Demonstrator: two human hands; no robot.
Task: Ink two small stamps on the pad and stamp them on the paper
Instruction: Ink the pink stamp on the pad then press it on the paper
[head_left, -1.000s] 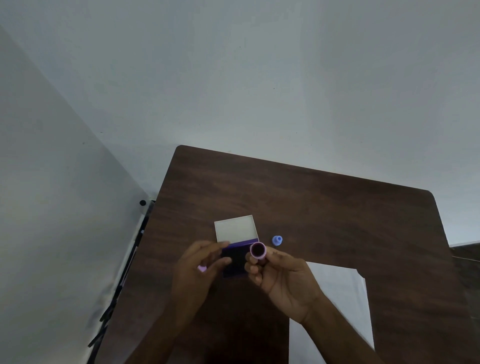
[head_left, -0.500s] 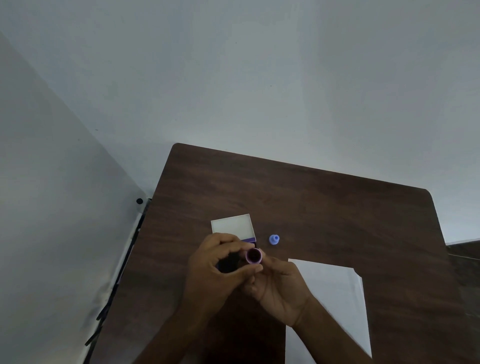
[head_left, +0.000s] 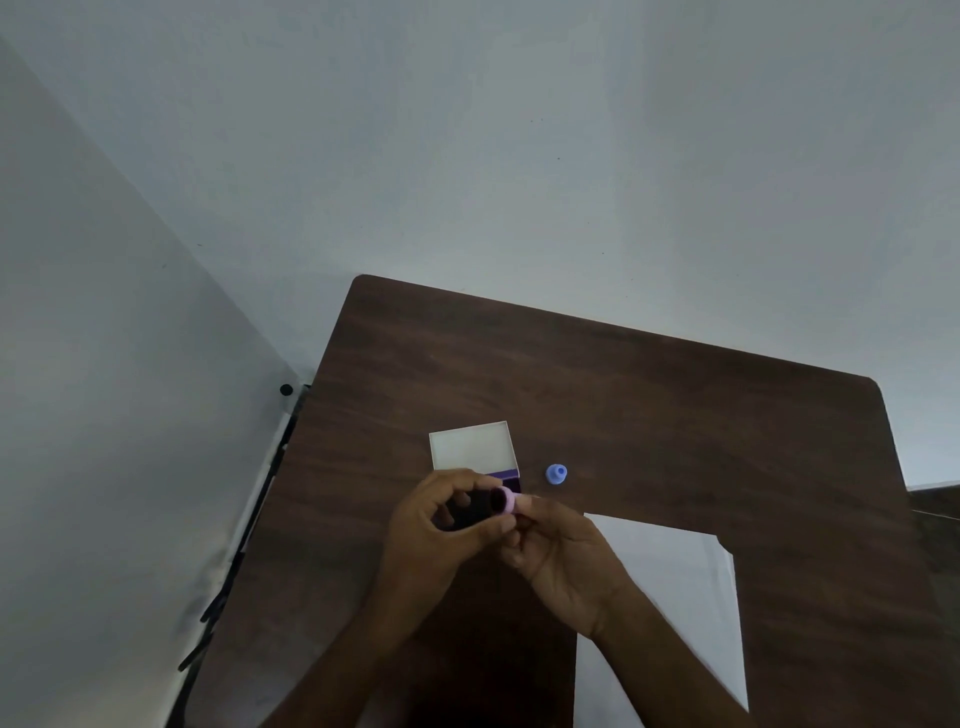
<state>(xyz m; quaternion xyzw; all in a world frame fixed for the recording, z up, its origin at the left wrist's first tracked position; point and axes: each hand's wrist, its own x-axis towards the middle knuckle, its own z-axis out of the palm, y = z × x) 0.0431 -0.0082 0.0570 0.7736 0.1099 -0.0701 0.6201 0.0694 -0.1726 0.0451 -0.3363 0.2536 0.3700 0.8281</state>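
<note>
Two hands meet over a brown table (head_left: 649, 405). On the left, the left hand (head_left: 441, 525) curls its fingers loosely beside the pink stamp (head_left: 508, 500); whether it grips anything I cannot tell. Behind it lies the open ink pad (head_left: 511, 475) with its white lid (head_left: 471, 446). The right hand (head_left: 563, 556) pinches the pink stamp. Farther right, a blue stamp (head_left: 556, 473) stands alone, and white paper (head_left: 670, 597) lies near the table's right side.

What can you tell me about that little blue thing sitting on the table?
The little blue stamp is a small, light blue piece, plastic by its look, with a wider round base and a narrower knob on top. It stands upright and alone on the dark wooden table, right of the open ink pad box, beyond the paper. Neither hand touches it.
</note>
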